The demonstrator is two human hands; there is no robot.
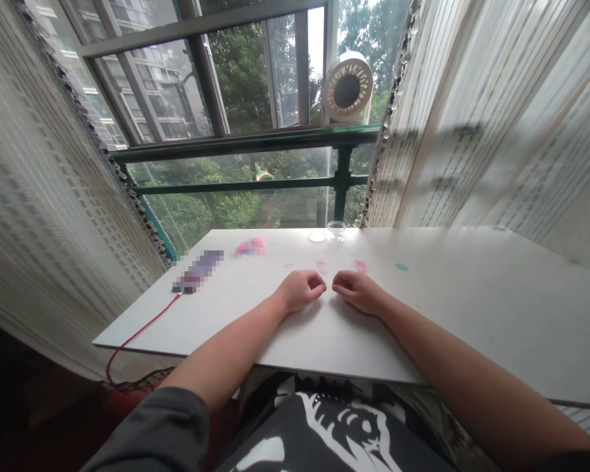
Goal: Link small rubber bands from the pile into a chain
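Both hands rest on the white desk (pixel 472 295), near its middle, knuckles up, fingertips almost meeting.

Left hand (pixel 302 289): fingers curled in, thumb against forefinger as if pinching something tiny. Can't tell if anything is actually in the pinch.

Right hand (pixel 358 290): same curled pose, thumb and forefinger tips together. Contents too small to see.

Just beyond the fingertips: a pale pink scrap (pixel 321 265), a brighter pink bit (pixel 360 265), and a teal bit (pixel 401 266) further right. All lie flat on the desk, apart from each other and from the hands. A pink-and-blue pile (pixel 250 246) sits further back on the left. A small clear cup (pixel 336 230) and what looks like its lid (pixel 317 236) stand at the far edge.

Handling guess: the bits look very light, thin and soft, likely to slide on the smooth top or blow away. Fingertip pinch at an edge is the only sensible hold; press lightly first to stop skating.

Blurred-out device (pixel 198 271) with a red cable (pixel 142 330) at the left. White fan (pixel 347 88) on the window rail.
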